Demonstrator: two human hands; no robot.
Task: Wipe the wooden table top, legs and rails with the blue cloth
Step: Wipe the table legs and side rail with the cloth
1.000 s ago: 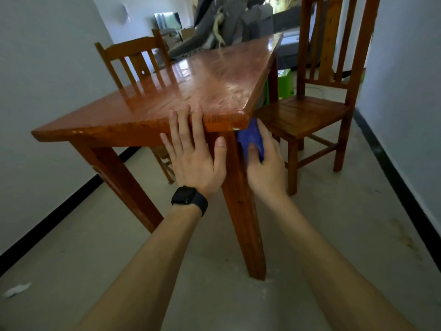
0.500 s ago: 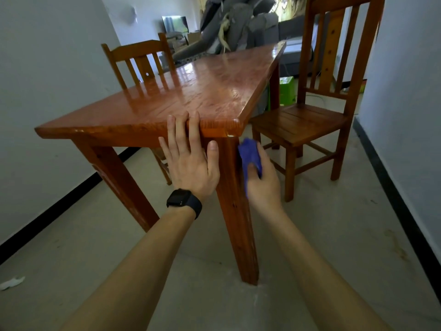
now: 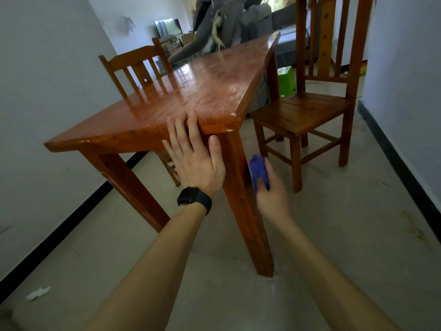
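The glossy reddish wooden table (image 3: pixel 205 91) stands in front of me, its near right corner closest. My left hand (image 3: pixel 194 158), with a black watch on the wrist, lies flat with spread fingers against the near edge and rail by that corner. My right hand (image 3: pixel 272 194) grips the bunched blue cloth (image 3: pixel 259 172) and presses it on the right face of the near right leg (image 3: pixel 245 211), about a third of the way down. Another leg (image 3: pixel 128 182) shows at the near left.
A wooden chair (image 3: pixel 307 113) stands right of the table, close to my right hand. Another chair (image 3: pixel 136 65) sits at the far left side. Walls with black skirting run along both sides. A white scrap (image 3: pixel 38 293) lies on the floor at left.
My right hand has slid the blue cloth down the near right leg, from just under the table top to lower on the leg. My left hand stays on the table edge.
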